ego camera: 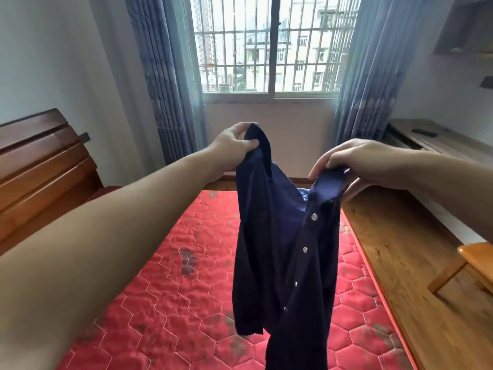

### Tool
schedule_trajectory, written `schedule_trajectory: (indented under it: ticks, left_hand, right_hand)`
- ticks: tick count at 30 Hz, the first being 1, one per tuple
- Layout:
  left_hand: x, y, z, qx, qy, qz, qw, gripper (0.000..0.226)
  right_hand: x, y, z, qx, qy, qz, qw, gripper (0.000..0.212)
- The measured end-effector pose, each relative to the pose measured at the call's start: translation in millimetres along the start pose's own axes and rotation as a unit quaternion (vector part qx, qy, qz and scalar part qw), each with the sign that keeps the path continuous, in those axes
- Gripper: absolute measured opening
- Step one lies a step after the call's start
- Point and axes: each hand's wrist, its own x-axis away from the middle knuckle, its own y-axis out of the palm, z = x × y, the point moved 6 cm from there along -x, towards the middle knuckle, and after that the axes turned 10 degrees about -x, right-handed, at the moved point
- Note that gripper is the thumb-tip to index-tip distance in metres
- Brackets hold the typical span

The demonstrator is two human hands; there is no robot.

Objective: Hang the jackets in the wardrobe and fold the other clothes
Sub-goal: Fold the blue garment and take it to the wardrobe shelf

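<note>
Surface: red quilted mattress [186, 263], hexagon stitching, dark grey blotches; fills the lower centre. Wooden headboard [40, 161] at 9 o'clock. Barred window [266, 44] at 12 o'clock, blue-grey curtains [165, 76] on either side. Wood floor [394, 249] at 3 o'clock; wooden stool [474, 260] at right edge; low wooden bench [432, 142] by the right wall.

Navy button-up shirt [282, 249] hangs in the air above the mattress, centre frame, collar up, four pale buttons down the placket, lower hem running out of frame at 6 o'clock.

Left hand [234, 142]: thumb and fingers pinched shut on the collar's left end. Forearm extended from 8 o'clock, hand raised.

Right hand [357, 161]: fingers curled down over the collar's right end, thumb beneath, gripping the cloth. Arm enters from 3 o'clock, hand lower than the left.
</note>
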Motion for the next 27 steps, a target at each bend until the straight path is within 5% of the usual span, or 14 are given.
schedule_trajectory:
  ticks: [2,5,11,15,19,27]
  left_hand:
    - [2.3,0.0,4.1,-0.035,0.036,0.001,0.999,0.039]
    - [6.8,-2.0,6.0,-0.090,0.080,0.002,0.993,0.042]
    - [14.3,0.3,14.5,-0.118,0.128,0.028,0.984,0.028]
    - [21.6,9.0,25.2,-0.107,0.155,0.039,0.981,0.035]
    - [26.3,23.8,33.3,-0.011,0.122,0.013,0.992,0.035]
    - [31.3,57.2,30.7,0.114,-0.016,-0.086,0.990,0.019]
  right_hand:
    - [5.3,11.7,0.6,0.050,0.015,-0.086,0.995,0.029]
    - [14.8,21.4,5.4,0.069,0.023,-0.158,0.985,0.053]
    - [14.1,3.7,-5.9,0.170,-0.101,0.042,0.979,0.031]
    - [26.9,-8.0,-20.0,0.317,-0.217,0.123,0.915,0.014]
    - [36.1,5.9,-29.4,0.212,-0.292,0.085,0.929,0.013]
    - [32.8,16.9,-25.7,0.040,-0.266,0.100,0.958,0.032]
